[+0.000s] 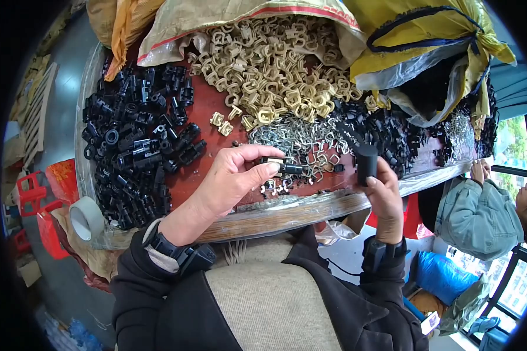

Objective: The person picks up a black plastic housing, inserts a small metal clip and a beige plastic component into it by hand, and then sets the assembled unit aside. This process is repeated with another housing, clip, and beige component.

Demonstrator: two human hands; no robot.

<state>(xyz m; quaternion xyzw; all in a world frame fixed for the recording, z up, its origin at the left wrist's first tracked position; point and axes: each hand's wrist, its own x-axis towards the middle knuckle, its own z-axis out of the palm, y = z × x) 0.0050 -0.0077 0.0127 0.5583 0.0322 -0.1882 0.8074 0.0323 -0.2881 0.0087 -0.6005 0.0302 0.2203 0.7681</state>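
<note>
My left hand (231, 178) is closed in a pinch over the near edge of the table. Between its thumb and fingers is a small black plastic part (290, 169) with a cream piece in it. To its right, my right hand (385, 199) grips a thick black cylinder (366, 164), held upright; the rest of this object is hidden by the fingers. Just beyond my hands lie loose bent metal clips (319, 149). Behind them rises a heap of cream plastic pieces (275, 64). A pile of black tubular parts (140, 146) covers the table's left side.
Small black pieces (392, 137) lie to the right of the clips. Sacks, one woven (175, 26) and one yellow (416, 23), stand at the back. A tape roll (86, 218) is at the left corner. Another person (480, 210) sits at the right.
</note>
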